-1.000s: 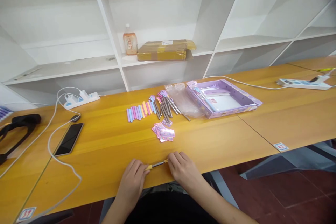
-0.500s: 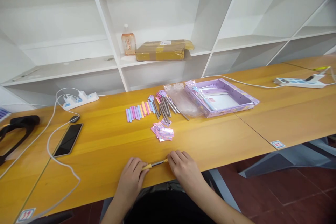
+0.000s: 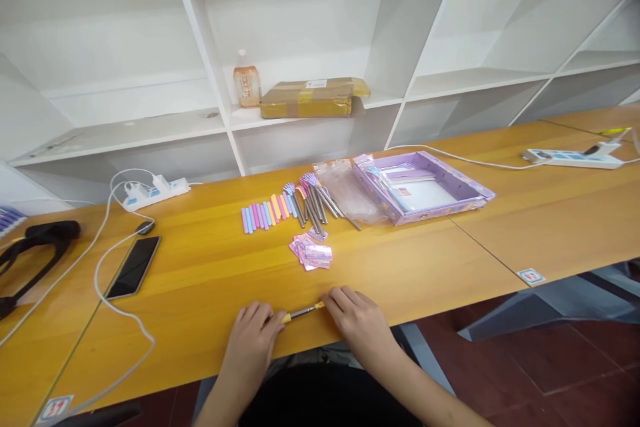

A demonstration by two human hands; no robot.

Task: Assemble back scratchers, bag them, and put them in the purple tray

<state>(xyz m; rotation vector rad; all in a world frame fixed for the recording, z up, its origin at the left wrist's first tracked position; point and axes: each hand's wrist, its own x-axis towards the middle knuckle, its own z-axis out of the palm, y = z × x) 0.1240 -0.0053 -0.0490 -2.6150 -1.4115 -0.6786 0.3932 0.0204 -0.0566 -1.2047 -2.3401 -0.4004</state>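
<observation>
Low over the table's front edge I hold a yellow back scratcher point(image 3: 301, 312) with a metal rod, lying crosswise between my hands. The fingers of my left hand point(image 3: 253, 337) are closed round its yellow handle. My right hand point(image 3: 354, 315) is closed on the other yellow end, mostly hidden by the fingers. Beyond my hands lies a loose pile of small pink and purple printed cards point(image 3: 313, 253). Behind the cards are metal rods with hand-shaped heads point(image 3: 316, 203), and to their left a row of pastel handle sleeves point(image 3: 264, 214).
A purple open box point(image 3: 445, 203) stands behind on the right, beside a clear plastic bag point(image 3: 345, 187). At left lie a phone point(image 3: 134, 267), white cables and a power strip point(image 3: 156, 192). On the shelf are a bottle point(image 3: 247, 85) and a taped carton point(image 3: 307, 100).
My left hand has shifted its grip slightly, its fingers now covering more of the yellow handle. The back scratcher stays nearly in place, and the view has moved a little.
</observation>
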